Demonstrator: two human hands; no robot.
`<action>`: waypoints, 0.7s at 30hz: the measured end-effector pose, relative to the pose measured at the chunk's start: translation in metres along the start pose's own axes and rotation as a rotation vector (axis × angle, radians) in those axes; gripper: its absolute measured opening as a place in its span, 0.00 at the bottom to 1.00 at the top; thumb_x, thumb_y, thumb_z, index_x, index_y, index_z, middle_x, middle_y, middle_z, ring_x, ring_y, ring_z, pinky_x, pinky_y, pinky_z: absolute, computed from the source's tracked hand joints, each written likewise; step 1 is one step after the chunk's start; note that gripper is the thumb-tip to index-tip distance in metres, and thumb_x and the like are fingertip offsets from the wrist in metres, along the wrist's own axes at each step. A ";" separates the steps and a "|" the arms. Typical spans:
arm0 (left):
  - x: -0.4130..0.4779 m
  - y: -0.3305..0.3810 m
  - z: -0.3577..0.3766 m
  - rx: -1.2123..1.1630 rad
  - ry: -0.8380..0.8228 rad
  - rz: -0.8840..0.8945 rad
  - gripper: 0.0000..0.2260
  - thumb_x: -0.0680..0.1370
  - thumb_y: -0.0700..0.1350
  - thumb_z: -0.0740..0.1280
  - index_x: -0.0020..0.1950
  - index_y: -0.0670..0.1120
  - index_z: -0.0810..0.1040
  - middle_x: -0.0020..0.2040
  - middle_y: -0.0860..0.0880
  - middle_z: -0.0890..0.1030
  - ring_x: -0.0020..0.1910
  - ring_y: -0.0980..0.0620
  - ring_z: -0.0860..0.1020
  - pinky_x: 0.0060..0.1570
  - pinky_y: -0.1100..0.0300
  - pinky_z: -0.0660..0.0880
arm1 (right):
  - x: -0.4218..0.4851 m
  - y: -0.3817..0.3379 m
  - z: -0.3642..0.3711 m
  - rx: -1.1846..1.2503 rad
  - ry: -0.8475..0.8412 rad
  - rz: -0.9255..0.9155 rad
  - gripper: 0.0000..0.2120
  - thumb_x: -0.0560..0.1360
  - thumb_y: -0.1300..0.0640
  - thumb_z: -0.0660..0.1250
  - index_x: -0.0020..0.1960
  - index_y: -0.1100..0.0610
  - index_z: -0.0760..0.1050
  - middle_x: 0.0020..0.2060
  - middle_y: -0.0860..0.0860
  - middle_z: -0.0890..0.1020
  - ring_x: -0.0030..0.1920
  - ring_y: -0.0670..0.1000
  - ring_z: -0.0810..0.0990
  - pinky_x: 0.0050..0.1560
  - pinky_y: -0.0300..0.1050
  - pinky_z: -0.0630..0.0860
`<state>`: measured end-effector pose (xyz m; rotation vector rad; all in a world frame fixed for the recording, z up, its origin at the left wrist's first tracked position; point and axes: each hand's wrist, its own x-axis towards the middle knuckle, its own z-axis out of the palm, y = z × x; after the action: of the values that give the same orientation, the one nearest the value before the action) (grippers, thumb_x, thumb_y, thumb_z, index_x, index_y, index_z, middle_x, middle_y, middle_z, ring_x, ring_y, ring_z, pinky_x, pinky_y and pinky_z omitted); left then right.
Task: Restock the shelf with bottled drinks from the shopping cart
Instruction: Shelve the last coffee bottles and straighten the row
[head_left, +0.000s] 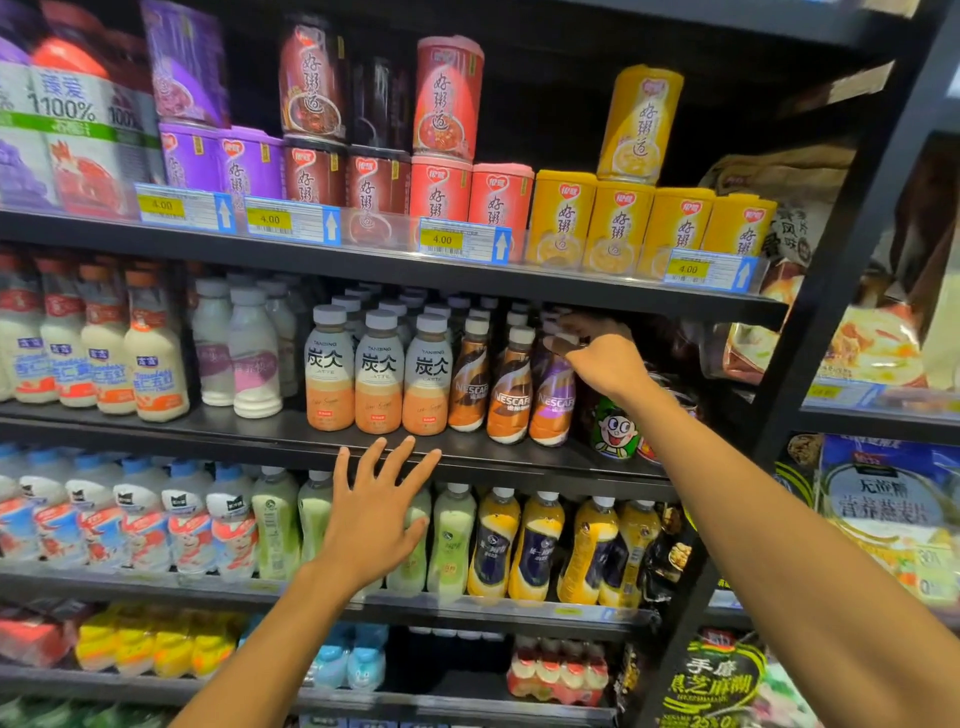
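Your right hand (602, 358) pinched the purple Nescafe bottle (553, 405) by its cap at the shelf's (234, 428) three o'clock end; your left hand (374, 514) hung spread, empty. A shove could topple the brown bottles (511, 395) at its nine o'clock.

The shelf board (249, 434) looks like dark, matt painted metal. The latte bottles (379, 379) and the purple Nescafé bottle (553, 405) wear glossy plastic sleeves under smooth, matt caps. The price-tag holders (291, 221) are clear, shiny plastic; the packets (883, 499) at right, glossy film
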<state>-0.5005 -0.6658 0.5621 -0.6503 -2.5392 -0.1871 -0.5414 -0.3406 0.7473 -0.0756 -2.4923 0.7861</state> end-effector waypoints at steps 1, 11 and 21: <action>0.000 0.000 0.000 0.004 0.002 0.000 0.38 0.76 0.62 0.65 0.82 0.62 0.52 0.81 0.49 0.63 0.79 0.37 0.61 0.75 0.29 0.50 | 0.005 0.011 0.002 -0.024 -0.010 0.013 0.36 0.67 0.27 0.67 0.54 0.58 0.85 0.49 0.56 0.88 0.51 0.57 0.86 0.54 0.59 0.84; 0.001 0.000 -0.001 0.006 -0.021 -0.008 0.38 0.76 0.63 0.64 0.82 0.62 0.52 0.81 0.49 0.62 0.79 0.38 0.60 0.75 0.29 0.50 | 0.015 0.031 0.003 -0.047 -0.028 0.035 0.13 0.75 0.54 0.72 0.58 0.54 0.87 0.45 0.58 0.89 0.50 0.62 0.86 0.49 0.63 0.84; 0.002 -0.006 -0.013 -0.001 -0.048 -0.027 0.38 0.77 0.64 0.63 0.83 0.62 0.46 0.84 0.50 0.55 0.82 0.40 0.52 0.77 0.32 0.42 | -0.032 -0.061 -0.017 -0.108 -0.030 -0.077 0.10 0.79 0.48 0.70 0.48 0.55 0.84 0.42 0.54 0.86 0.38 0.53 0.81 0.43 0.50 0.79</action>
<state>-0.4989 -0.6734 0.5738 -0.6281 -2.5953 -0.1848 -0.4994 -0.3894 0.7778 -0.0056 -2.5490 0.6251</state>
